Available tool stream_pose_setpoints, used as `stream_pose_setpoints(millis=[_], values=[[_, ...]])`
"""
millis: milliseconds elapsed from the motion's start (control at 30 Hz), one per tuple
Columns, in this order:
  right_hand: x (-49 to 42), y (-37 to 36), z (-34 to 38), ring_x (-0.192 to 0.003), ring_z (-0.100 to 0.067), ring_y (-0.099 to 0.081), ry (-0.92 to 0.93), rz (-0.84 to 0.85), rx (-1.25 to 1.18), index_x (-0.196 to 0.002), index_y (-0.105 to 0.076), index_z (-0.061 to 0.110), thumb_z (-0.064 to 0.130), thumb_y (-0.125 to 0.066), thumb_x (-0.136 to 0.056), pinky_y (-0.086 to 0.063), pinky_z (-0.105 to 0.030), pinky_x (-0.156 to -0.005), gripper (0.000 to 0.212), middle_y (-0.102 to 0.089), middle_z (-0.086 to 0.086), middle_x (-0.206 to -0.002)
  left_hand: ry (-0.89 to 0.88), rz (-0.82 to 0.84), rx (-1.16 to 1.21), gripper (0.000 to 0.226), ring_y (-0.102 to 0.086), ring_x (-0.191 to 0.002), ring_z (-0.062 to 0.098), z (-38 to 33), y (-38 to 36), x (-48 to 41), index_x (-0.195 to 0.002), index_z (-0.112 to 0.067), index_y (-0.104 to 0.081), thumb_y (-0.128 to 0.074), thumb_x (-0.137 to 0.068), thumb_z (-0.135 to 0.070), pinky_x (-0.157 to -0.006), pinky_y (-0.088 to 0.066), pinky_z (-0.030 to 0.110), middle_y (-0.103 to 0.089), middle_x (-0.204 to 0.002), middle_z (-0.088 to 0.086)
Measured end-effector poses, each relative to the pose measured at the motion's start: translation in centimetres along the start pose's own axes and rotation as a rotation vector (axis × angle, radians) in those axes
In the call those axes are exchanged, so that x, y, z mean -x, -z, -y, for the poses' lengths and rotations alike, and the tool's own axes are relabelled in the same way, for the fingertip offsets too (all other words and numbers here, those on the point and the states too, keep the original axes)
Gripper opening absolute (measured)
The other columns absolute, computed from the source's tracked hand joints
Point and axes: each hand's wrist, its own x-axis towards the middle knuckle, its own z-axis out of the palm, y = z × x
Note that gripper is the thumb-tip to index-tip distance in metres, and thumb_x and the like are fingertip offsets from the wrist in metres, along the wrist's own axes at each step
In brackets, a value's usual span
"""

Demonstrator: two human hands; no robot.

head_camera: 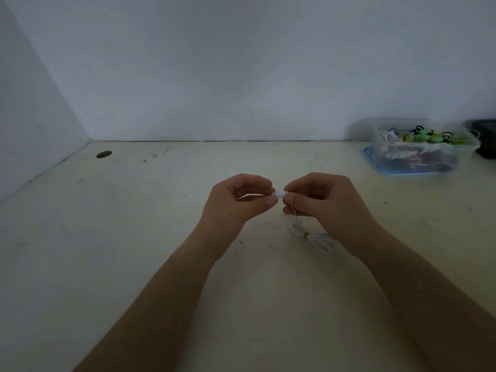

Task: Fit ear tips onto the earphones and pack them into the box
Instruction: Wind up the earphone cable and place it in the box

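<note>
Your left hand is curled in. Its thumb and forefinger tips are pressed together on the left end of a small white piece, which I take to be the ear tip. The other fingers fold loosely toward the palm. The tip is probably soft, near-weightless silicone that buckles under a squeeze, so hold it lightly by the rim and leave the bore free.

It meets the white earbud in the gap between your hands, raised above the table. The two are too blurred to tell whether the tip is seated.

Your right hand pinches the earbud between thumb and forefinger. The thin cable drops from under it to a tied white bundle lying on the table beside that wrist. The bud is small, hard and likely slick, so grip its body, not the wire.

Far right at the back, well apart, the clear plastic box sits on a blue lid.
</note>
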Motion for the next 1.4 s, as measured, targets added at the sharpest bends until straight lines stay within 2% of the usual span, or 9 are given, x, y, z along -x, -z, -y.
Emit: stream_pose_setpoints(millis=[133,267,500,667,767,1167,1333,1400], values=[[0.0,0.2,0.0,-0.073,-0.026,-0.075,0.008,0.012,0.011,-0.094,-0.074,0.005,0.009,-0.077,-0.083,-0.062,-0.039,-0.078,0.011,-0.076,-0.01,-0.077,0.017,0.02,0.057,0.022,-0.074,-0.09,0.027,-0.1,0.0,0.1,-0.092,-0.011,-0.071,-0.072,-0.081,0.008,-0.083,-0.057,0.033,-0.076,-0.094,0.012],[0.0,0.4,-0.1,-0.074,-0.029,-0.075,0.005,0.045,-0.018,-0.094,-0.074,0.004,0.006,-0.075,-0.084,-0.062,-0.039,-0.078,0.011,-0.076,-0.012,-0.078,0.019,0.033,0.069,0.02,-0.073,-0.083,0.026,-0.2,-0.1,0.0,-0.09,-0.012,-0.07,-0.073,-0.08,0.005,-0.077,-0.057,0.031,-0.075,-0.091,0.01],[0.1,1.0,0.0,-0.071,-0.024,-0.074,0.007,0.14,-0.03,-0.095,-0.075,0.004,0.004,-0.072,-0.085,-0.058,-0.026,-0.07,0.01,-0.076,-0.01,-0.079,0.031,0.108,0.073,0.021,-0.073,-0.089,0.025,0.1,0.2,0.0,-0.093,-0.012,-0.071,-0.07,-0.082,0.006,-0.081,-0.056,0.032,-0.076,-0.093,0.01],[0.2,1.1,0.1,-0.07,-0.021,-0.074,0.015,0.175,-0.033,-0.096,-0.074,0.0,0.002,-0.071,-0.086,-0.056,-0.021,-0.068,0.011,-0.077,-0.009,-0.079,0.047,0.135,0.078,0.02,-0.074,-0.087,0.023,-0.1,0.1,0.2,-0.093,-0.01,-0.071,-0.074,-0.074,-0.006,-0.08,-0.057,0.03,-0.076,-0.091,0.012],[0.1,1.2,0.2,-0.07,-0.021,-0.074,0.021,0.177,-0.012,-0.096,-0.074,0.001,0.003,-0.072,-0.086,-0.056,-0.021,-0.068,0.011,-0.077,-0.009,-0.08,0.058,0.142,0.091,0.022,-0.074,-0.085,0.024,-0.1,0.0,0.2,-0.091,-0.011,-0.072,-0.074,-0.068,-0.011,-0.079,-0.057,0.03,-0.076,-0.089,0.012],[0.2,1.4,0.1,-0.07,-0.023,-0.073,0.062,0.187,0.046,-0.09,-0.075,0.005,0.006,-0.075,-0.083,-0.058,-0.027,-0.07,0.008,-0.076,-0.008,-0.077,0.09,0.144,0.107,0.024,-0.073,-0.08,0.023,0.2,-0.3,0.0,-0.089,-0.009,-0.072,-0.076,-0.066,-0.011,-0.074,-0.058,0.026,-0.076,-0.085,0.012],[0.2,1.4,0.1,-0.07,-0.021,-0.072,0.03,0.186,-0.031,-0.093,-0.075,0.005,0.008,-0.075,-0.083,-0.056,-0.025,-0.07,0.011,-0.076,-0.009,-0.078,0.081,0.171,0.12,0.023,-0.074,-0.084,0.023,0.1,-0.1,-0.1,-0.093,-0.009,-0.072,-0.073,-0.07,-0.01,-0.076,-0.057,0.027,-0.076,-0.089,0.014],[0.1,1.4,-0.1,-0.07,-0.022,-0.072,0.003,0.169,-0.052,-0.095,-0.074,0.004,0.006,-0.073,-0.085,-0.056,-0.028,-0.071,0.01,-0.075,-0.009,-0.078,0.077,0.177,0.073,0.02,-0.073,-0.085,0.022,-0.2,0.1,-0.1,-0.097,-0.008,-0.071,-0.071,-0.078,-0.008,-0.076,-0.058,0.027,-0.076,-0.092,0.013]])
